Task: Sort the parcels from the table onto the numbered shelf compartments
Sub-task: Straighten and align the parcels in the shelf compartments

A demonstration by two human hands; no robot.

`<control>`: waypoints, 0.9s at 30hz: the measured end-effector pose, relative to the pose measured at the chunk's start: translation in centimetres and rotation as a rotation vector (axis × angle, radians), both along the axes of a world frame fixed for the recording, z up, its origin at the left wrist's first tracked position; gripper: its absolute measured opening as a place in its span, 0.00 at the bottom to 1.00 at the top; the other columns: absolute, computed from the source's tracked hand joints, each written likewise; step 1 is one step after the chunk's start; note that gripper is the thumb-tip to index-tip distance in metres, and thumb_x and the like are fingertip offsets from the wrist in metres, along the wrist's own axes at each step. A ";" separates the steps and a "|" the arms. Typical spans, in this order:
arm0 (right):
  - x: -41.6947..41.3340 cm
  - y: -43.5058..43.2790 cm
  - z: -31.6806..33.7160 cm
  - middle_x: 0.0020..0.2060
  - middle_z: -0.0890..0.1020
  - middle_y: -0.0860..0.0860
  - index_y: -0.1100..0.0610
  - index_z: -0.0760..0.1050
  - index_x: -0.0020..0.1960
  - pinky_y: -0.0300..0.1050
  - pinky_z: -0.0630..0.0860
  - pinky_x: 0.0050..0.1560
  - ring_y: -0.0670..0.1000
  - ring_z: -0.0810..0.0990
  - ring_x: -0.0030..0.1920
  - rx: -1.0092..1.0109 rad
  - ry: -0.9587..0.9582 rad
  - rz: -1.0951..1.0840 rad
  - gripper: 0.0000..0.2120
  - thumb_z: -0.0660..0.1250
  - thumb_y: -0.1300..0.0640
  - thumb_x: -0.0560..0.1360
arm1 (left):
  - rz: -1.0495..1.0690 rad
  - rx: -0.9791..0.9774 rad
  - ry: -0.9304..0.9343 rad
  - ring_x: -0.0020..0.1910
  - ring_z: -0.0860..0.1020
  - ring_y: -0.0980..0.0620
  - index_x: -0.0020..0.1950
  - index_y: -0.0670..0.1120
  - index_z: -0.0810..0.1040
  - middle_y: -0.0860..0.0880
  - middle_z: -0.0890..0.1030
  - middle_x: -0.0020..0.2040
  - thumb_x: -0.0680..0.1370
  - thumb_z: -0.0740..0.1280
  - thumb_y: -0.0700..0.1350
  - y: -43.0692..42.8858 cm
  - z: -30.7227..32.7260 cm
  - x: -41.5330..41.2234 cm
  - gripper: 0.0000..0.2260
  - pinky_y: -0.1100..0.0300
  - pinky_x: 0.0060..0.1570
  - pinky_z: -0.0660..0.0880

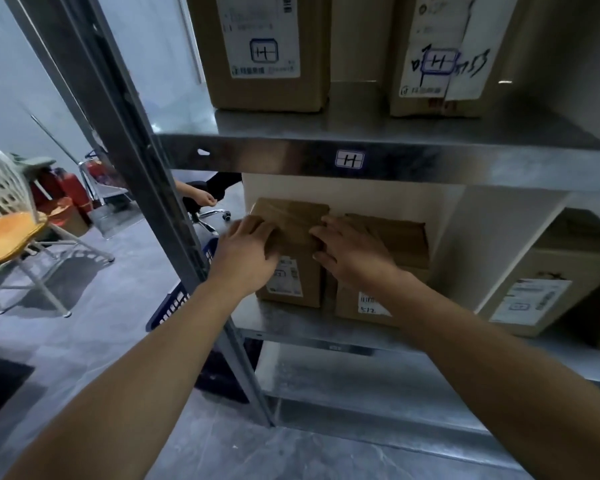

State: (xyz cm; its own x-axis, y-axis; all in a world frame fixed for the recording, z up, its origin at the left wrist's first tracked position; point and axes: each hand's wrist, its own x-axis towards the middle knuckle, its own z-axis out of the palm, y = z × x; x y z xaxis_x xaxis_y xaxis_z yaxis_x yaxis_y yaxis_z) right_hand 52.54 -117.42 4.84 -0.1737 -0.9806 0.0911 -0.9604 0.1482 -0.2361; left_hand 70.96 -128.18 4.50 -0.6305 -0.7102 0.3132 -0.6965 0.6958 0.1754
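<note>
A brown cardboard parcel (293, 220) with a white label stands at the left end of the lower compartment of a metal shelf (291, 155). My left hand (246, 252) grips its left top edge with curled fingers. My right hand (347, 251) grips its right top edge and lies partly over a second, lower brown parcel (395, 237) beside it on the right. A handwritten tag (350, 159) is stuck on the shelf edge above. Two taller labelled parcels (267, 53) stand on the upper level.
Another labelled box (541, 292) sits in the compartment to the right, behind a white divider. A blue crate (174, 303) stands on the floor left of the shelf post. A white folding chair (11, 220) with an orange cushion is farther left. Another person's hand (201, 195) shows behind the post.
</note>
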 end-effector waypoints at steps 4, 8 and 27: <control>-0.9 2.0 1.2 0.76 0.67 0.52 0.51 0.68 0.75 0.56 0.62 0.74 0.56 0.61 0.76 -0.140 0.028 -0.053 0.23 0.61 0.45 0.82 | -0.103 0.021 0.054 0.66 0.69 0.40 0.67 0.50 0.74 0.46 0.74 0.66 0.74 0.61 0.55 0.5 1.0 -0.8 0.23 0.45 0.65 0.67; -3.1 4.6 1.2 0.75 0.68 0.54 0.52 0.69 0.75 0.58 0.63 0.73 0.58 0.63 0.75 -0.160 0.021 -0.187 0.24 0.63 0.45 0.81 | -0.272 0.049 0.090 0.68 0.68 0.43 0.69 0.52 0.72 0.48 0.73 0.68 0.77 0.63 0.55 1.7 1.6 -2.8 0.21 0.48 0.66 0.67; -8.1 8.4 -1.5 0.73 0.67 0.55 0.56 0.72 0.72 0.43 0.61 0.71 0.58 0.65 0.71 -0.090 -0.124 -0.292 0.21 0.67 0.54 0.80 | -0.457 0.176 -0.165 0.63 0.72 0.48 0.69 0.50 0.73 0.49 0.71 0.66 0.80 0.62 0.54 3.8 1.1 -10.8 0.18 0.51 0.64 0.68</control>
State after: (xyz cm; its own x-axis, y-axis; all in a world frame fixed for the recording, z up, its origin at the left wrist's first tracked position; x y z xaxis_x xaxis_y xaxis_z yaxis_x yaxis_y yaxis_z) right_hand 44.47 -109.00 3.34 -0.4616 -0.8767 0.1355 -0.8433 0.3863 -0.3736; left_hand 60.13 -124.41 5.60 -0.9198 -0.3835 0.0834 -0.3566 0.9053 0.2309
